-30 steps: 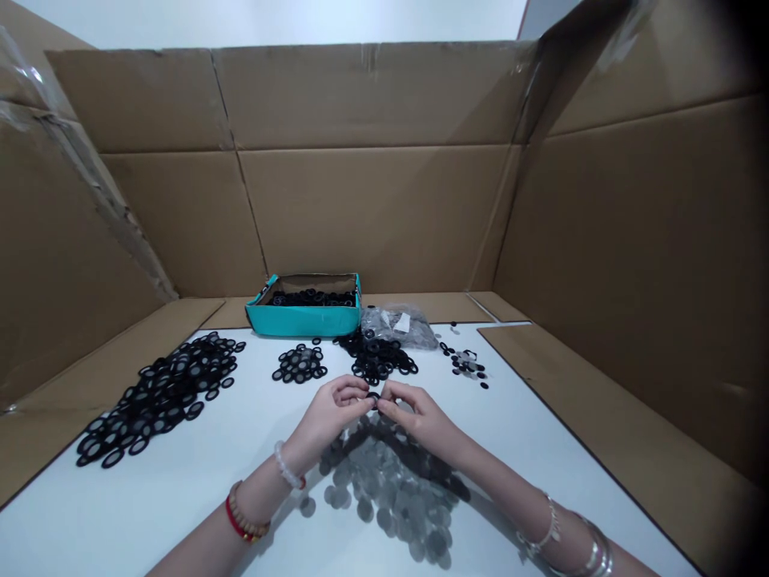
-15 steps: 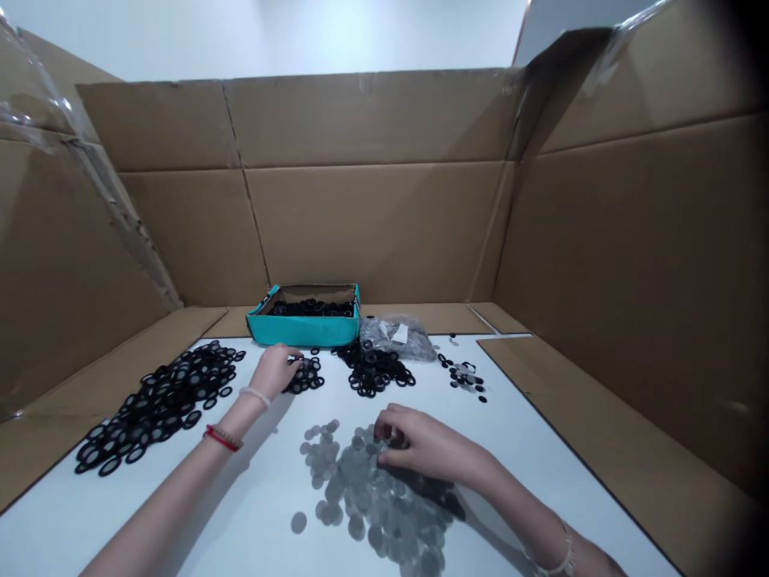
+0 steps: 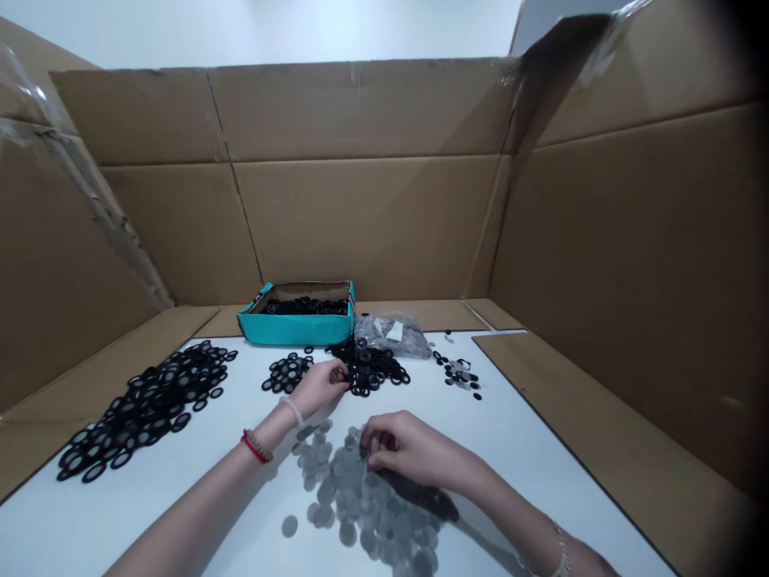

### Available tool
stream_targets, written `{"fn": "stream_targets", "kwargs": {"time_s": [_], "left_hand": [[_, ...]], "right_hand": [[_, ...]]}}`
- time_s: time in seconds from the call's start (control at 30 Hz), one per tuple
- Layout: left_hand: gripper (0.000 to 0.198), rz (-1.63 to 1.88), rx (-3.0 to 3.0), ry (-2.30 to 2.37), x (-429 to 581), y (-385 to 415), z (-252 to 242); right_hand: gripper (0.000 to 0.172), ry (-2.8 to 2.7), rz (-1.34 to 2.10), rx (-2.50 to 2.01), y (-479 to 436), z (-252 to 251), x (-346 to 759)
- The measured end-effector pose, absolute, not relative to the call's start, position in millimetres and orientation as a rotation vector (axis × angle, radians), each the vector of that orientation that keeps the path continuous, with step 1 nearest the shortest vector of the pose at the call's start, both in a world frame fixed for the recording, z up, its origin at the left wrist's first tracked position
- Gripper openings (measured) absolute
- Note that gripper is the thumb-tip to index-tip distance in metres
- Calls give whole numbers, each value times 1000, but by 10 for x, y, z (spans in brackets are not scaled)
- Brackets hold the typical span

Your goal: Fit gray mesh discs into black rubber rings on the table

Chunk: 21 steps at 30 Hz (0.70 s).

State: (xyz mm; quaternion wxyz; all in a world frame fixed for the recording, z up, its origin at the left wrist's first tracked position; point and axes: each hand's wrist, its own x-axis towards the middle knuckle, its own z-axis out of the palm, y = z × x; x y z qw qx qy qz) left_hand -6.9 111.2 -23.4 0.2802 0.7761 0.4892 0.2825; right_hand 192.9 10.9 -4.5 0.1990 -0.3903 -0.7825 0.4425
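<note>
My left hand reaches out over the white table, its fingertips closed at the near edge of a middle heap of black rings; what they pinch is too small to make out. My right hand rests curled on a spread of grey round discs, fingertips pressed down among them. Just left of my left hand lies a small cluster of rings with discs fitted in them. A large pile of such black rings covers the table's left side.
A teal box full of black rings stands at the back, with a clear plastic bag of discs to its right. A few loose rings and discs lie further right. Tall cardboard walls enclose the white table on three sides.
One second ago both hands met over the discs, holding a ring together. My left hand then reached to the small cluster and now sits at the middle ring heap. My right hand dropped onto the discs.
</note>
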Motion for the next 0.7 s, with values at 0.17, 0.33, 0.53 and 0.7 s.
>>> {"fn": "stream_targets", "kwargs": {"time_s": [0.17, 0.33, 0.53, 0.7], "left_hand": [[25, 817, 1805, 1260, -70, 990, -229], [24, 775, 1650, 1130, 20, 737, -28], [23, 754, 1590, 1017, 137, 509, 146], [20, 890, 1629, 1005, 208, 450, 101]], "right_hand": [[9, -2109, 1117, -1124, 160, -52, 1902], [10, -1776, 1118, -1062, 282, -46, 1857], [26, -1400, 1190, -1021, 393, -125, 1863], [27, -1407, 1180, -1082, 392, -136, 1880]]}}
